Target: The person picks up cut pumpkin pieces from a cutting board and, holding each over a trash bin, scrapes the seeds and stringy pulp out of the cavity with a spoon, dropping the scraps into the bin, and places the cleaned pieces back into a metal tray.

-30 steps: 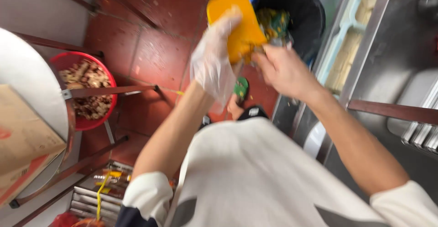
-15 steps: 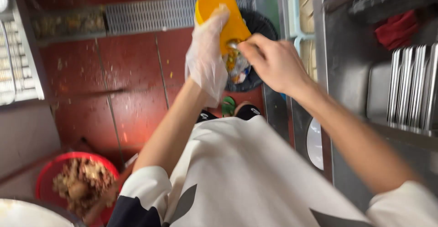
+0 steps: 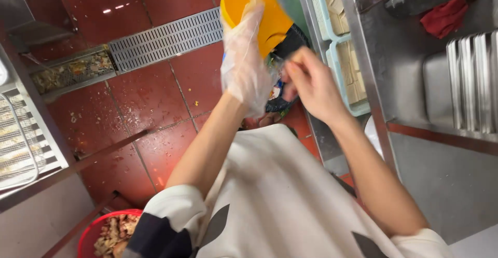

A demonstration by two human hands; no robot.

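Two hands work over a dark round waste bin (image 3: 290, 45) that stands on the red tiled floor (image 3: 150, 97). The left hand (image 3: 246, 63), in a loose, crinkled clear plastic glove, is closed around the edge of a flat orange plastic board (image 3: 254, 9) and holds it tilted, lower edge toward the bin. The bare right hand (image 3: 311, 84) hovers just below that edge with its fingers curled inward; whether they pinch anything I cannot tell, since motion blur and the glove hide the fingertips. To do this well, the board wants to stay steeply tipped with its lower edge inside the bin's rim, and the bare fingers should sweep downward along the smooth face so scraps drop in rather than onto the tiles. A slippery glove on smooth plastic calls for a firm thumb. Nearby, a ribbed metal drain grate (image 3: 166, 40) crosses the glossy tiles, with food debris caught in its open end, and a red plastic basin (image 3: 111, 232) of brownish scraps sits lower left. Brushed steel shelving (image 3: 373, 81) rises at right, carrying pale blue crates (image 3: 345, 66) and a crumpled red cloth (image 3: 446, 16).
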